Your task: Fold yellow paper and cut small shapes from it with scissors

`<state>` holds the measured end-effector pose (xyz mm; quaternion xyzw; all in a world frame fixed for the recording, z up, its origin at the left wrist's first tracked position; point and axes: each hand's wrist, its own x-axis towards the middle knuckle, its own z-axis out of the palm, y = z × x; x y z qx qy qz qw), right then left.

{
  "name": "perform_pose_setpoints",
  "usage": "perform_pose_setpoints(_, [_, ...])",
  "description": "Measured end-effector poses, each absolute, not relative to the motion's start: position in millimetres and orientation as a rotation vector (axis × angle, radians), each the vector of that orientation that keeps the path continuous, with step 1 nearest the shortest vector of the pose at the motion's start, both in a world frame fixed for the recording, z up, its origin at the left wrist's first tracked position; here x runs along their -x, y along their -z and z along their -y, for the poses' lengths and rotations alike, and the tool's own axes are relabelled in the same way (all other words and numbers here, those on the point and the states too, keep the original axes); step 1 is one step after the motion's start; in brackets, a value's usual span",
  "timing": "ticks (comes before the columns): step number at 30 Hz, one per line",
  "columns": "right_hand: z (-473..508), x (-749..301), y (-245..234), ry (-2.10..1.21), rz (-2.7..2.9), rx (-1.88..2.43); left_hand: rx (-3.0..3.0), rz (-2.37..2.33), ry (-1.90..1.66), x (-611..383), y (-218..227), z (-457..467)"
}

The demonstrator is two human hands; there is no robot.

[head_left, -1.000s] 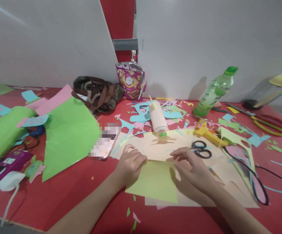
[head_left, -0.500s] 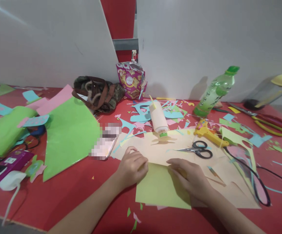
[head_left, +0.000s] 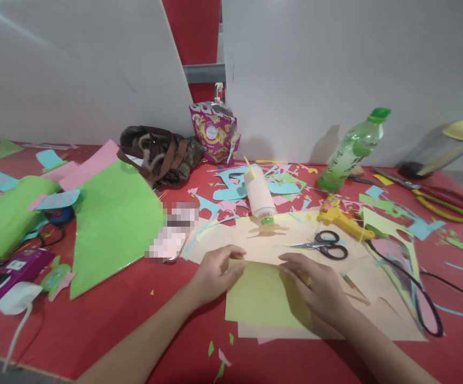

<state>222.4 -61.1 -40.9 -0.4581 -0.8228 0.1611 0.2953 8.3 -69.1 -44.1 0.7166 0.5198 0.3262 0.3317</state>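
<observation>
A yellow-green sheet of paper (head_left: 260,298) is held between my two hands, its near part over cream paper (head_left: 323,337). My left hand (head_left: 217,273) pinches its far left corner between thumb and fingers. The far right corner is gripped by my right hand (head_left: 315,281), whose fingers partly cover it. Just beyond lies a cream-wrapped bottle (head_left: 260,194) with a green cap toward me. Scissors with black handles (head_left: 332,248) rest partly closed on the cream paper, to the right.
A phone (head_left: 173,234), partly pixelated, and a large green sheet (head_left: 115,229) lie left. A yellow glue gun (head_left: 345,223) with a black cord is at right. Behind stand a green drink bottle (head_left: 351,152) and a purple snack bag (head_left: 214,132). Paper scraps (head_left: 231,184) are scattered around.
My left hand's fingers have shifted from curled over the edge to a pinch at the corner. The sheet's near edge has moved away from me, baring more cream paper. My right hand barely moved.
</observation>
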Motion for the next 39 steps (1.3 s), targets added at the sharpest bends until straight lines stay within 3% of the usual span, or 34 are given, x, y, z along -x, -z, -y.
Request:
perform_pose_setpoints(7, [65.3, -215.4, 45.5, -0.103, 2.227, 1.107, -2.292, -1.218, -0.934, -22.1, 59.3, 79.9])
perform_pose_setpoints(25, [85.8, -197.1, 52.3, -0.543, 2.354, 0.868, -2.786, -1.038, -0.896, -35.6, 62.0, 93.3])
perform_pose_setpoints(39, [63.5, -223.5, 28.2, -1.088, 2.204, 1.292, -2.531, -1.141, -1.061, -21.0, 57.6, 83.0])
